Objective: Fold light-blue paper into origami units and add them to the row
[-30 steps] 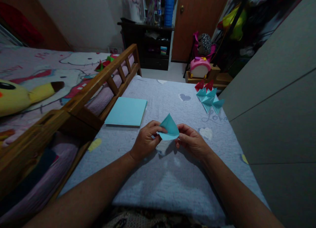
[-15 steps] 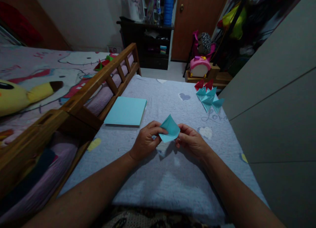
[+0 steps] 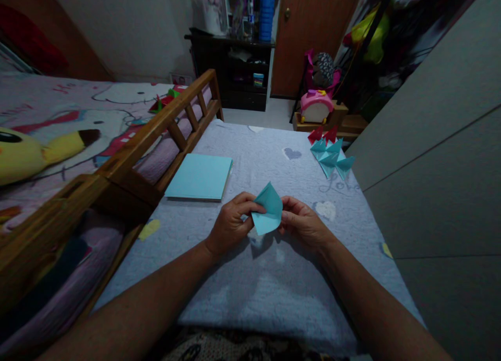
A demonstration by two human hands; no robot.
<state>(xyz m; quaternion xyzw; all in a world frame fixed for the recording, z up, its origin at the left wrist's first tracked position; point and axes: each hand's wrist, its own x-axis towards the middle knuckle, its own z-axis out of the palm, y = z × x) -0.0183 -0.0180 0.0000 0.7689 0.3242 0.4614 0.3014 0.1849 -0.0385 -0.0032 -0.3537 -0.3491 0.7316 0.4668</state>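
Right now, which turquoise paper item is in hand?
The small folded turquoise paper sheet, pinched by the left hand, its edge at the right hand; the flat turquoise square stack and pointed turquoise paper shapes lie beyond, untouched.

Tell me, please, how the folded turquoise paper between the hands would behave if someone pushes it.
The folded turquoise paper is probably light: it looks thin, and the left hand pinches it at one side. It would likely bend under a push, since its edge curves near the right hand. Its pointed top corner might crumple easily.
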